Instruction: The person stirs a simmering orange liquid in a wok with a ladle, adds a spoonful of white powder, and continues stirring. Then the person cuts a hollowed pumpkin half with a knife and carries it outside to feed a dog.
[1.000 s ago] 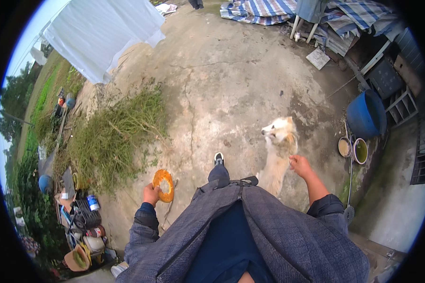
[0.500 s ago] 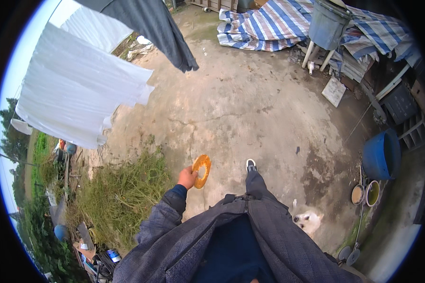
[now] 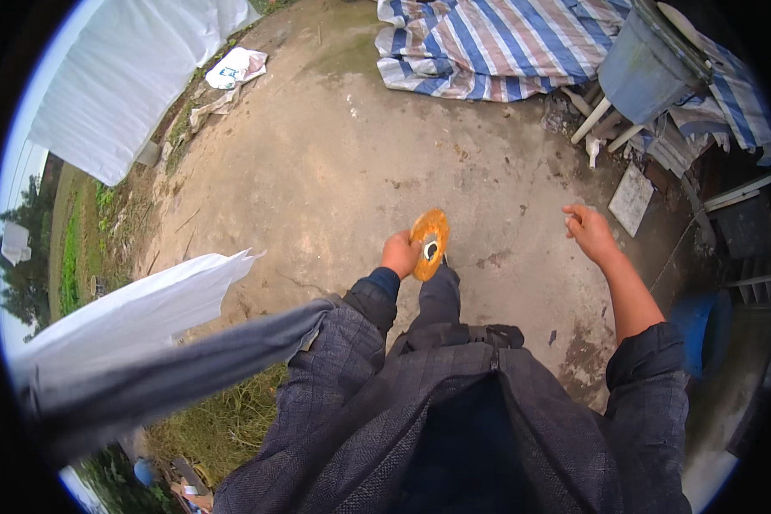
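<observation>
My left hand [image 3: 397, 254] is closed on the edge of a flat orange-brown ring [image 3: 428, 224], held out in front of my body. Its material is not clear to me. Through the hole in the middle shows part of my shoe. My right hand [image 3: 593, 233] is out to the right over the concrete, fingers loosely bent and apart, with nothing in it. A dark hanging garment [image 3: 180, 364] reaches across to my left sleeve and seems to brush it.
White sheets [image 3: 137, 77] hang at left, above cut plants [image 3: 231, 415]. A striped tarp [image 3: 488, 51] lies at the far side. Right of it a grey-blue bucket [image 3: 647, 77] stands on legs beside a pale slab [image 3: 632, 199]. A blue tub [image 3: 702, 330] sits at right.
I have moved forward across the concrete. The ring has shifted right and up in view, still in my left hand. My right hand has come into view; the white dog has left it.
</observation>
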A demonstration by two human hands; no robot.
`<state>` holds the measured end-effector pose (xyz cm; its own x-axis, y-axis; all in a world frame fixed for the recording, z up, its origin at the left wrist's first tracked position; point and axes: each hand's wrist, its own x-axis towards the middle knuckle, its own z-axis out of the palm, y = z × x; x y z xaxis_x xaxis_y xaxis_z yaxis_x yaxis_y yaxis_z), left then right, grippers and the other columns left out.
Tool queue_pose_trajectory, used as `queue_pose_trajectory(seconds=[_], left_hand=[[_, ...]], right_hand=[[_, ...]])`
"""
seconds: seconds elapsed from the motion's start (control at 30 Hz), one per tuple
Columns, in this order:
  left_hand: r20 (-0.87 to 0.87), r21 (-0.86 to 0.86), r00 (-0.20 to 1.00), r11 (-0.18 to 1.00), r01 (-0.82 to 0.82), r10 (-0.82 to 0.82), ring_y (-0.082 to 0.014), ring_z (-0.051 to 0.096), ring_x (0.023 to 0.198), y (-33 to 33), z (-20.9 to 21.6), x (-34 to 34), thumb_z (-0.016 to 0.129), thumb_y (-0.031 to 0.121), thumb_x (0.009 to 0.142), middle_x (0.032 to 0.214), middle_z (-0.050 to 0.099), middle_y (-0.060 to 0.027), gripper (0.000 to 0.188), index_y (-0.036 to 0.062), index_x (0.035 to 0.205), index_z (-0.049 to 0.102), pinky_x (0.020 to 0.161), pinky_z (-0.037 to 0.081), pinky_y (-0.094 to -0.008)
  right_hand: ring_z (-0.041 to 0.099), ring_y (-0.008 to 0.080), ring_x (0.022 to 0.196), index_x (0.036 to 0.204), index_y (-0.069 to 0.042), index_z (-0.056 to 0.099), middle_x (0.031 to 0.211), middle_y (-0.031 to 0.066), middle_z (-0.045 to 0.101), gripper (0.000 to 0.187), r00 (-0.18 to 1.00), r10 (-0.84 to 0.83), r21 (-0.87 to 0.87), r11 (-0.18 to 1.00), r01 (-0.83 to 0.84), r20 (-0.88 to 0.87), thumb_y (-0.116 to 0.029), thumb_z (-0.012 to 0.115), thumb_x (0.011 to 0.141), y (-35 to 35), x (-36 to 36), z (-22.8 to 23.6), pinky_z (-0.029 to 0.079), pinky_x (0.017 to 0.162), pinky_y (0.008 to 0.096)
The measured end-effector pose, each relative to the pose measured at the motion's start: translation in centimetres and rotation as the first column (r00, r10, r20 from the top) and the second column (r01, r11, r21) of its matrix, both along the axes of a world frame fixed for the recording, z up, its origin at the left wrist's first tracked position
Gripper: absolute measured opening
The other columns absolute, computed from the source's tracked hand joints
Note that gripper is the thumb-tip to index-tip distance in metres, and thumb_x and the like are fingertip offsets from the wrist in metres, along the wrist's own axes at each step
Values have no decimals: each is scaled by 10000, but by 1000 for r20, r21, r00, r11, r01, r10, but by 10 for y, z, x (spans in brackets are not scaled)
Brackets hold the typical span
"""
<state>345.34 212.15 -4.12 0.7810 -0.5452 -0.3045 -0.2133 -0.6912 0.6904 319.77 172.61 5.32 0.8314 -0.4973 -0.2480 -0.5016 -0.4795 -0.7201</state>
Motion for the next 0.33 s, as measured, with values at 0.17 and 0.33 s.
queue_pose_trajectory(seconds=[0.17,0.33], left_hand=[[-281,-164,937,951,-262,209,-326,747,818,-72,-48,221,700,181,949,884,764,-199,251,-35,1070,734,771,570,-443],[-223,-35,917,937,-347,331,-280,768,905,-85,-34,437,717,152,939,955,780,-202,291,-29,1165,745,854,579,-392]], right_hand=[[691,186,703,1297,3,685,814,98,727,330,947,-122,135,976,168,-296,-133,655,997,-44,83,-135,558,690,351],[778,309,984,1301,-51,702,1011,148,800,476,583,59,136,987,88,-811,-375,667,955,-50,91,-195,586,930,460]])
